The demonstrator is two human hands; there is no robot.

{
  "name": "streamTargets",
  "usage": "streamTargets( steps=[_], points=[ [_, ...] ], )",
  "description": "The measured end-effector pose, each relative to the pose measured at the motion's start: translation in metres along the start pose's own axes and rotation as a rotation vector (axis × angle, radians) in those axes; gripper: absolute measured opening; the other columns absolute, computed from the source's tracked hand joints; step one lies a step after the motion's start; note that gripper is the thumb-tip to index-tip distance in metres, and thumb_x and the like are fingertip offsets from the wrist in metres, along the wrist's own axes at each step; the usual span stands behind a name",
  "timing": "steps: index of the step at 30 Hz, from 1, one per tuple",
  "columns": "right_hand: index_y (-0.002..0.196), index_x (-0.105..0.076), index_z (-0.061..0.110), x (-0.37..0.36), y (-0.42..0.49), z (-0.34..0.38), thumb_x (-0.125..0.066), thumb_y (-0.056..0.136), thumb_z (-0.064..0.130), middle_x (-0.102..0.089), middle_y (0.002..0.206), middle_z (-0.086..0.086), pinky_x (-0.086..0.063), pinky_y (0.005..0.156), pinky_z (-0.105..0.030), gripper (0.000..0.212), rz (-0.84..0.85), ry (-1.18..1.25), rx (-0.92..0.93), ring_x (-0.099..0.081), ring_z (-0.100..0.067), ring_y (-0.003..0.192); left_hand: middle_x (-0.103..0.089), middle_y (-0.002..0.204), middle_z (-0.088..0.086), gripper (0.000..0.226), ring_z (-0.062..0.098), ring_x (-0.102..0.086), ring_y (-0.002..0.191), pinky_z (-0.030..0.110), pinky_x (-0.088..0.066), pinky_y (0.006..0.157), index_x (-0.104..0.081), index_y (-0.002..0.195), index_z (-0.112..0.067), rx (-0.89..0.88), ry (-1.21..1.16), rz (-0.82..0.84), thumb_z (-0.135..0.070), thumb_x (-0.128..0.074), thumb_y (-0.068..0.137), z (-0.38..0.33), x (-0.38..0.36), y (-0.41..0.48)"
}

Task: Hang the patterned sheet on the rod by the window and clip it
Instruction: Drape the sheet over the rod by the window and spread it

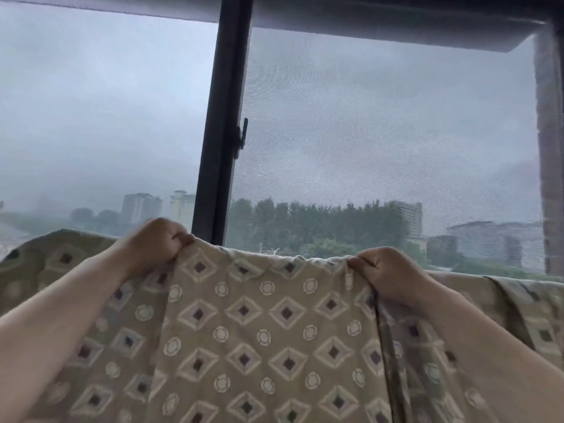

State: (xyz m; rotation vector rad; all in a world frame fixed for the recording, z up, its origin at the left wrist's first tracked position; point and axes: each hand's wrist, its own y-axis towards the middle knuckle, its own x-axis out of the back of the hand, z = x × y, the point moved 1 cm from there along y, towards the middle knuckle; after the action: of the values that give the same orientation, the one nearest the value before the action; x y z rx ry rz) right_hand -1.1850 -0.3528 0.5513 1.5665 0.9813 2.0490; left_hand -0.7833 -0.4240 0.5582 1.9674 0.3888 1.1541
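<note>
Both arms reach up and forward toward the window, and each hand grips the top edge of the patterned sheet [262, 325]. The left hand [158, 239] is curled into a fist with the cloth bunched under its fingers and thumb, close to the foot of the dark window frame post [224, 117]. The right hand [384, 273] is curled the same way, pinching a gather of cloth at its thumb side, and sits a little lower in the view than the left.

Between the 2 hands the sheet's top edge runs in a shallow sag, and the cloth hangs down from there, filling the lower part of the view. It is beige, printed with rows of diamonds with dark centres alternating with pale rings. A vertical fold drops below the right hand — the cloth to the right of it looks darker and greener. More of the sheet stretches out past both hands: to the left it rises in a rounded hump, to the right it runs on toward the frame edge. Its top line seems draped over something, though the rod itself is hidden under the cloth.

A small latch [242, 137] sits on the post. Behind the glass and mesh screen [381, 132] — grey sky, trees and hazy buildings.
</note>
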Motion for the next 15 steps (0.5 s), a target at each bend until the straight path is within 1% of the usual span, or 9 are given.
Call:
streamTargets(
  steps=[1,3,6,7,8,9,11,13,15],
  points=[
    [0.065,-0.063,0.047,-0.005,0.003,0.014,-0.053,0.094,0.049,-0.071,0.073,0.011,-0.053,0.075,-0.038,0.031,-0.002,0.024,0.012,-0.067,-0.012,0.076,-0.068,0.066,0.005,0.029,0.024,-0.063,0.072,0.03,-0.039,0.065,-0.066,0.064,-0.01,-0.025,-0.029,-0.042,-0.017,-0.062,0.092,0.002,0.0,0.004],
    [0.065,-0.063,0.049,-0.016,0.012,0.048,-0.053,0.094,0.051,-0.067,0.067,0.014,-0.053,0.074,-0.038,0.031,-0.006,0.101,0.04,-0.065,-0.01,0.072,-0.066,0.065,0.004,0.032,0.025,-0.061,0.07,0.031,-0.04,0.065,-0.061,0.06,-0.015,-0.05,-0.129,-0.103,-0.01,-0.06,0.092,0.008,0.002,0.012],
    [0.06,-0.062,0.049,-0.034,0.03,0.106,-0.053,0.094,0.05,-0.061,0.06,0.016,-0.049,0.073,-0.034,0.036,0.019,0.133,0.055,-0.061,-0.012,0.071,-0.058,0.059,0.0,0.039,0.024,-0.055,0.065,0.032,-0.036,0.062,-0.053,0.054,-0.016,-0.069,-0.204,-0.145,-0.013,-0.058,0.093,0.012,0.006,0.018],
    [0.059,-0.062,0.043,-0.039,0.037,0.124,-0.052,0.096,0.048,-0.064,0.065,0.012,-0.048,0.074,-0.034,0.038,0.043,0.101,0.071,-0.061,-0.014,0.074,-0.058,0.059,0.001,0.039,0.024,-0.055,0.064,0.031,-0.036,0.061,-0.053,0.055,-0.014,-0.088,-0.218,-0.152,-0.014,-0.057,0.094,0.012,0.008,0.018],
    [0.063,-0.061,0.034,-0.044,0.042,0.14,-0.049,0.097,0.046,-0.068,0.076,0.006,-0.049,0.077,-0.034,0.039,0.073,0.058,0.08,-0.063,-0.018,0.08,-0.058,0.058,0.001,0.039,0.023,-0.055,0.063,0.031,-0.036,0.061,-0.053,0.055,-0.013,-0.114,-0.228,-0.145,-0.015,-0.057,0.094,0.013,0.01,0.017],
    [0.069,-0.059,0.027,-0.049,0.045,0.153,-0.044,0.098,0.046,-0.069,0.086,0.002,-0.049,0.081,-0.036,0.038,0.101,0.017,0.085,-0.063,-0.02,0.086,-0.057,0.056,0.0,0.04,0.021,-0.054,0.06,0.031,-0.037,0.06,-0.052,0.054,-0.013,-0.15,-0.232,-0.129,-0.015,-0.057,0.093,0.018,0.013,0.015],
    [0.081,-0.059,0.025,-0.055,0.047,0.165,-0.034,0.097,0.057,-0.07,0.094,0.004,-0.049,0.087,-0.039,0.043,0.168,-0.025,0.075,-0.063,-0.017,0.092,-0.051,0.05,-0.005,0.045,0.015,-0.048,0.054,0.03,-0.036,0.056,-0.048,0.049,-0.014,-0.19,-0.201,-0.048,-0.018,-0.06,0.093,0.037,0.027,0.012],
    [0.085,-0.064,0.029,-0.055,0.047,0.168,-0.029,0.087,0.075,-0.071,0.089,0.011,-0.051,0.086,-0.037,0.058,0.236,-0.029,0.042,-0.065,-0.008,0.088,-0.049,0.046,-0.008,0.049,0.013,-0.049,0.051,0.029,-0.037,0.055,-0.049,0.047,-0.015,-0.149,-0.115,0.062,-0.027,-0.06,0.093,0.075,0.048,0.008],
    [0.081,-0.066,0.024,-0.053,0.049,0.168,-0.033,0.078,0.083,-0.069,0.077,0.013,-0.052,0.079,-0.035,0.068,0.279,-0.04,0.013,-0.064,-0.004,0.076,-0.055,0.048,-0.005,0.05,0.014,-0.054,0.053,0.03,-0.039,0.057,-0.054,0.051,-0.015,-0.037,-0.005,0.149,-0.039,-0.055,0.094,0.124,0.069,0.003]
  ],
)
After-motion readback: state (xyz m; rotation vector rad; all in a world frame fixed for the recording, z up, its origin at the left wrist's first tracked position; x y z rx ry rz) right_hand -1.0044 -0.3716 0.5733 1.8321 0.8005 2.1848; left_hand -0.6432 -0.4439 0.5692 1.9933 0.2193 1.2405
